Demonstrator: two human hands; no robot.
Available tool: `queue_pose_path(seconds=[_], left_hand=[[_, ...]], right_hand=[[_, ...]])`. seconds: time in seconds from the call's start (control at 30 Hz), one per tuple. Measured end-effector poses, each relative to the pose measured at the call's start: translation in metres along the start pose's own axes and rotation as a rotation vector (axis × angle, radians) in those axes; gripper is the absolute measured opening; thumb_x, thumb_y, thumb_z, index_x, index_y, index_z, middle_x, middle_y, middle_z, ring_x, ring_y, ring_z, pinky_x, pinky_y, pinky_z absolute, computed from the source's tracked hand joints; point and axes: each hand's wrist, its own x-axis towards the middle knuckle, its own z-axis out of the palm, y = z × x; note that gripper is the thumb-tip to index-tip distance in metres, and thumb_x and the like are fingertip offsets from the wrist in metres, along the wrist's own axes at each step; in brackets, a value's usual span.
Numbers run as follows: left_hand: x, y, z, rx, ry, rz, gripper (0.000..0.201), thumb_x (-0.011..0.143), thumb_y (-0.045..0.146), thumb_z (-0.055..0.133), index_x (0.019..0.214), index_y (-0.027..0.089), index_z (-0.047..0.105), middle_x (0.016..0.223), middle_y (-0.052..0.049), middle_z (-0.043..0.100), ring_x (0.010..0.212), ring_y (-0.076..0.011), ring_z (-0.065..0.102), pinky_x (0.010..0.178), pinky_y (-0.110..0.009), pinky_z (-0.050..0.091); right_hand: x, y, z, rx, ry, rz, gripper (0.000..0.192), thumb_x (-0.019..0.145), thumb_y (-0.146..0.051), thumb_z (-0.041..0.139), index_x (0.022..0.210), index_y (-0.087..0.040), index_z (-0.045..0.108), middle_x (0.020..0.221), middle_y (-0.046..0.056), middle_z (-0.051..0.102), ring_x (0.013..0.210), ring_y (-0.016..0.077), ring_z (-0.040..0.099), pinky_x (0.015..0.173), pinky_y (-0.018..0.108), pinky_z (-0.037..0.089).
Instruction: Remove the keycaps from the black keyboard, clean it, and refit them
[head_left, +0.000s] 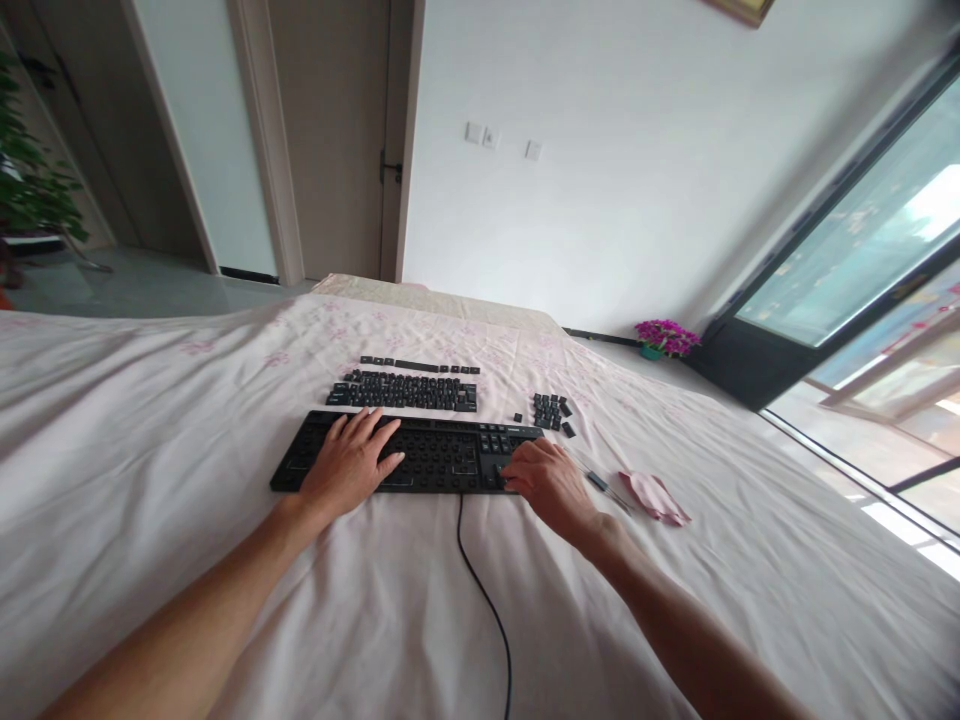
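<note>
A black keyboard lies on the bed with its cable side towards me; most of its main section is bare of keycaps. My left hand rests flat on its left part, fingers spread and holding nothing. Over the right end, my right hand has its fingers curled and pinched close to the few keys still seated there. Whatever is between those fingertips is hidden. Loose keycaps sit in rows just beyond the keyboard, with a long spacebar in the farthest row. A smaller group of keycaps lies at the right.
A screwdriver-like tool with a dark handle and a pink cloth lie right of my right hand. The black cable runs towards me over the wrinkled bedsheet. Purple flowers stand beyond the bed, near the glass door.
</note>
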Motion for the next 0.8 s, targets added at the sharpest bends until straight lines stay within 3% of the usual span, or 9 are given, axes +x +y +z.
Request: queue_pose_path(seconds=[0.57,0.8], left_hand=[[0.000,0.001,-0.002,0.016,-0.012,0.000,0.050,0.092,0.049,0.045,0.134,0.024,0.051,0.145,-0.011,0.045,0.135,-0.0297,0.037,0.110,-0.050,0.028],[0.000,0.001,-0.001,-0.011,0.004,-0.001,0.049,0.091,0.048,0.046,0.134,0.024,0.052,0.145,-0.011,0.046,0.135,-0.0299,0.037,0.110,-0.050,0.028]], right_hand=[[0.005,-0.007,-0.004,-0.013,-0.039,-0.006,0.013,0.087,-0.027,0.064,0.081,-0.027,0.076,0.085,0.003,0.064,0.084,0.0181,0.050,0.075,0.030,0.036],[-0.003,-0.019,0.001,-0.167,-0.036,-0.012,0.025,0.093,-0.026,0.053,0.075,-0.022,0.069,0.084,0.004,0.061,0.085,0.0197,0.049,0.071,0.032,0.033]])
